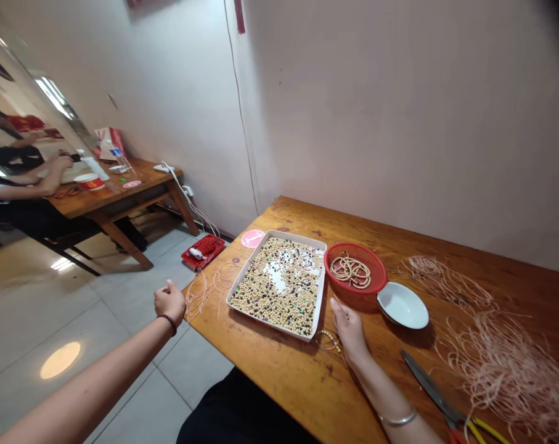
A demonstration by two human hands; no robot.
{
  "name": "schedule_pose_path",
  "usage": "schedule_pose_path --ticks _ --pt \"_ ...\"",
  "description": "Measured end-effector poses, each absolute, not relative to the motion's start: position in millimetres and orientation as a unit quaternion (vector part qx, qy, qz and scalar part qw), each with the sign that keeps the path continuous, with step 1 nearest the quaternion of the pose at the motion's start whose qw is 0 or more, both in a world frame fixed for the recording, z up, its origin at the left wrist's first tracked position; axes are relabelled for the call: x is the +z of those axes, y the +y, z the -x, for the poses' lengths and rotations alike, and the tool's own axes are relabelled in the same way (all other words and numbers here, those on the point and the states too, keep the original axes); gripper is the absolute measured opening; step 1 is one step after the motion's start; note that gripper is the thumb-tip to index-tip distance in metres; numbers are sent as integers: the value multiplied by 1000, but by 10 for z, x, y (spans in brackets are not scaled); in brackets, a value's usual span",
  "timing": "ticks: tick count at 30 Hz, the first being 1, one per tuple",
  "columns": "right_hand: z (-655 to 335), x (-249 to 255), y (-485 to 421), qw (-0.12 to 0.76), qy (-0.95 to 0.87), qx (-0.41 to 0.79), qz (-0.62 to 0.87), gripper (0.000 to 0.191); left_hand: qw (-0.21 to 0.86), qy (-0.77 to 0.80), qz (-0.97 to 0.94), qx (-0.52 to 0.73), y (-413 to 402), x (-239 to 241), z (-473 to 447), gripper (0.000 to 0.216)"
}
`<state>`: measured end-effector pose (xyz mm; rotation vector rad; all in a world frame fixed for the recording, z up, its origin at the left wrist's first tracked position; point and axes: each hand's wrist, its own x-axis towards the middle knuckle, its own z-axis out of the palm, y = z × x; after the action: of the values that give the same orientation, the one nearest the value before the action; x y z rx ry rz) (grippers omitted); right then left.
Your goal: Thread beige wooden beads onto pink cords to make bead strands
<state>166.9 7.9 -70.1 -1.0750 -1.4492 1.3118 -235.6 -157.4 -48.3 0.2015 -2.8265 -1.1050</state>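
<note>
My right hand [350,330] rests at the near side of a white tray [246,265] on the wooden table [279,394], its fingertips pinched together. A short strand of pale beads [328,339] runs from those fingers along the tray's edge. The tray holds a dense layer of loose pale and dark beads. My left hand [169,302] is curled at the table's near left edge, beside loose pink cords [205,293]. Whether it holds a cord is hidden. A red basket [355,245] with coiled bead strands stands beyond my right hand.
A white bowl [402,305] sits by the basket. Long pink cords [501,364] and yellow-handled scissors [429,385] lie at the right. A red crate [204,250] stands on the floor. Another person's hands [60,166] work at a second table [135,182] at left.
</note>
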Motion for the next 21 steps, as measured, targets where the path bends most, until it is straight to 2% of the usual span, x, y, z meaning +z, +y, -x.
schedule_pose_path --ticks 11,21 --pt "-1642 -713 -14 414 -622 485 453 50 32 -925 -29 -377 -1636 -584 2365 42" --pt "-1591 -720 67 468 -576 486 462 52 39 -908 38 -415 -1645 -641 2409 31"
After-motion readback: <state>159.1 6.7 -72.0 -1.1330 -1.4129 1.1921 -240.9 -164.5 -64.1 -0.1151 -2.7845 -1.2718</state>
